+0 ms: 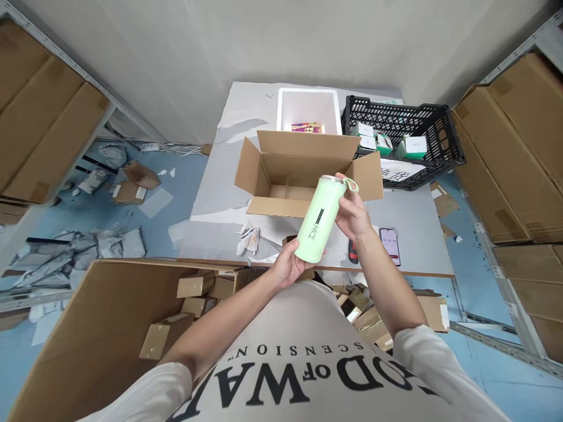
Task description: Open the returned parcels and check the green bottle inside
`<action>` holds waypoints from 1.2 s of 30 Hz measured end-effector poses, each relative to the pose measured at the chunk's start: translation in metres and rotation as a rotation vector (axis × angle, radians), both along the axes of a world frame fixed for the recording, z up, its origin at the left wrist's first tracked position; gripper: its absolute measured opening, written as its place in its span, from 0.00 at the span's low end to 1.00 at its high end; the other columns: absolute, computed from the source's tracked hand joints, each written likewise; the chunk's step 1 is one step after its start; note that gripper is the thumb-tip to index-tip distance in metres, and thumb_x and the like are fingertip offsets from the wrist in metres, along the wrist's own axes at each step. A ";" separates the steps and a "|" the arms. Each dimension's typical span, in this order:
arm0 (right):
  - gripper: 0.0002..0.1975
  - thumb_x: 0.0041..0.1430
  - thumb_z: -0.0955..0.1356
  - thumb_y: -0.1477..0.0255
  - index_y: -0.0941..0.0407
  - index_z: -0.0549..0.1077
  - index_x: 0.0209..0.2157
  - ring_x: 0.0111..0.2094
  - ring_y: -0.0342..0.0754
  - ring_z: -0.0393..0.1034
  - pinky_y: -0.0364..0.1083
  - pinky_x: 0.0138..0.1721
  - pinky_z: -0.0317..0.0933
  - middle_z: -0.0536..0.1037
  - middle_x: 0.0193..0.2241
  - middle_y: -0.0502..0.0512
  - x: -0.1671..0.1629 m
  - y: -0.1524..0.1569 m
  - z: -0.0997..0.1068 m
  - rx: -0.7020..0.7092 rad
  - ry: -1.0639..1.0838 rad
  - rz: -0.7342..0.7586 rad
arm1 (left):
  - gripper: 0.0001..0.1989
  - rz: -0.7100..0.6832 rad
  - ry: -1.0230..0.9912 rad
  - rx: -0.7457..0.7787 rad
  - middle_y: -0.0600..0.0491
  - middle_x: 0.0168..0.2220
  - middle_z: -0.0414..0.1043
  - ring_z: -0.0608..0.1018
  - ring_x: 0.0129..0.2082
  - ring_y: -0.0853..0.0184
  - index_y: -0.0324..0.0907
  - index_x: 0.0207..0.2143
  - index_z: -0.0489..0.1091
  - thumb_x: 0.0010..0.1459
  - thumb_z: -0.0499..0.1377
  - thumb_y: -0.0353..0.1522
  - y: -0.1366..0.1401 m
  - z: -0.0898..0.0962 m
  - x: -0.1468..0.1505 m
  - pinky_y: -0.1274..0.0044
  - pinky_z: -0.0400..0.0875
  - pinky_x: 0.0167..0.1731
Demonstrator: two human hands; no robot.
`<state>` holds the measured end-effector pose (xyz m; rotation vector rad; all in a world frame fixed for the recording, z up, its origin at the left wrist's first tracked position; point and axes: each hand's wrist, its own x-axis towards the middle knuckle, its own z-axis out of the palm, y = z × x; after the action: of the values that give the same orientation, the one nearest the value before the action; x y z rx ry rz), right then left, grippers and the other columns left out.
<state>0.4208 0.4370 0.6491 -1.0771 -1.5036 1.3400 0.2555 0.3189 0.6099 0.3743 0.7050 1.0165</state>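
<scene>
A pale green bottle (322, 220) with a silver rim, a green carry loop and dark lettering is held tilted between my two hands. My left hand (290, 264) is closed around its base from below. Near the top, my right hand (352, 214) grips its side, with fingers by the lid and loop. Just beyond the bottle, an open cardboard box (281, 206) stands on the table with its flaps spread. The bottle overlaps the box's front right corner in view. What lies deep in the box is partly hidden.
On the table (211, 205) are a white foam box (308, 105), a black crate (409, 117) with small green-white boxes, a phone (389, 246), a red-black tool (353, 253) and crumpled paper (248, 239). A large carton (88, 328) of small boxes stands at front left; shelves flank both sides.
</scene>
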 end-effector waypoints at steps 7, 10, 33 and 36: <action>0.40 0.52 0.62 0.44 0.43 0.50 0.63 0.44 0.56 0.69 0.55 0.38 0.67 0.70 0.52 0.57 0.006 0.003 0.007 0.029 -0.030 -0.082 | 0.46 0.167 0.394 0.291 0.43 0.60 0.59 0.70 0.55 0.57 0.47 0.57 0.57 0.36 0.73 0.38 0.003 -0.005 0.005 0.68 0.72 0.47; 0.38 0.53 0.64 0.47 0.44 0.51 0.62 0.48 0.57 0.68 0.56 0.42 0.66 0.68 0.54 0.58 0.005 0.002 0.012 0.030 -0.004 -0.144 | 0.40 0.223 0.465 0.284 0.45 0.56 0.62 0.72 0.51 0.61 0.47 0.53 0.56 0.39 0.72 0.37 0.004 -0.005 0.005 0.69 0.73 0.44; 0.31 0.57 0.57 0.47 0.47 0.53 0.58 0.49 0.58 0.65 0.57 0.41 0.62 0.70 0.52 0.60 -0.009 -0.002 0.033 0.074 -0.060 0.000 | 0.33 -0.029 -0.091 -0.145 0.45 0.36 0.78 0.79 0.30 0.66 0.37 0.48 0.69 0.56 0.48 0.55 -0.003 0.003 -0.013 0.74 0.75 0.35; 0.33 0.56 0.57 0.45 0.46 0.52 0.59 0.48 0.58 0.66 0.56 0.41 0.63 0.69 0.52 0.60 -0.007 -0.002 0.029 0.092 -0.112 -0.074 | 0.30 0.007 0.015 -0.047 0.44 0.45 0.75 0.79 0.40 0.61 0.41 0.50 0.66 0.56 0.50 0.54 -0.003 0.000 -0.013 0.68 0.74 0.42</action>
<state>0.4134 0.4349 0.6786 -1.1539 -1.5758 1.1650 0.2428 0.3155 0.6102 0.3390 0.7430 1.0033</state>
